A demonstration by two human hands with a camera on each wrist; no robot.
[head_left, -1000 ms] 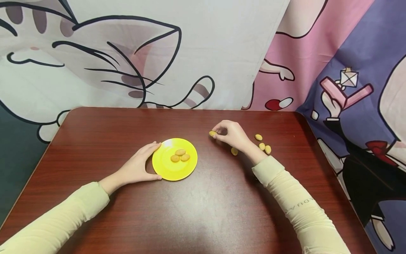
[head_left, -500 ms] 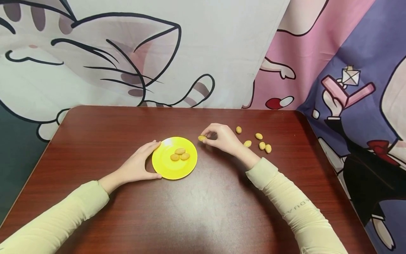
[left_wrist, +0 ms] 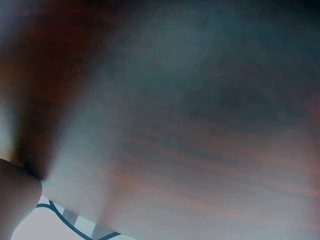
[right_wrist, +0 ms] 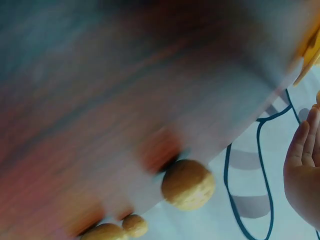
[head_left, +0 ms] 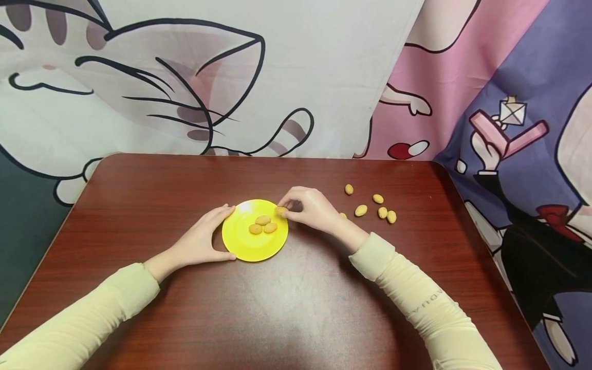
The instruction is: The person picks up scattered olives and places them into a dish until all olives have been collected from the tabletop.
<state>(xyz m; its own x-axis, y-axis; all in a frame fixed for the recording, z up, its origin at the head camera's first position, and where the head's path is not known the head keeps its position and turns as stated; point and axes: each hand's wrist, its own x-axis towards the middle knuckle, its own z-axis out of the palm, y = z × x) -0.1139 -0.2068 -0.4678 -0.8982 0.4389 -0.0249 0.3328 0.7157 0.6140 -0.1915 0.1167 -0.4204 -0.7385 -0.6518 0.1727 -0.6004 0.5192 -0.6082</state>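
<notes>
The yellow plate [head_left: 256,252] sits on the table with three small, yellow-brown, potato-like oval pieces [head_left: 263,220] grouped on it. My left hand [head_left: 199,240] holds the plate from the left, its thumb on the near rim and its fingers on the far rim. Over the plate's upper right rim, my right hand [head_left: 311,208] pinches another potato-like piece [head_left: 280,211] between thumb and fingers. In the right wrist view that hand [right_wrist: 305,165] shows at the right edge. Only a dark, rounded part of the left hand [left_wrist: 17,197] appears in its wrist view.
Several more potato-like pieces [head_left: 361,210] lie scattered on the brown table [head_left: 277,318] right of the plate, one partly hidden behind the right wrist. A cartoon-printed cloth [head_left: 324,67] hangs along the table's back edge and right side.
My right hand has carried its pinched piece left and slightly nearer, from the table over to the plate's rim. The left hand and plate have stayed put.
</notes>
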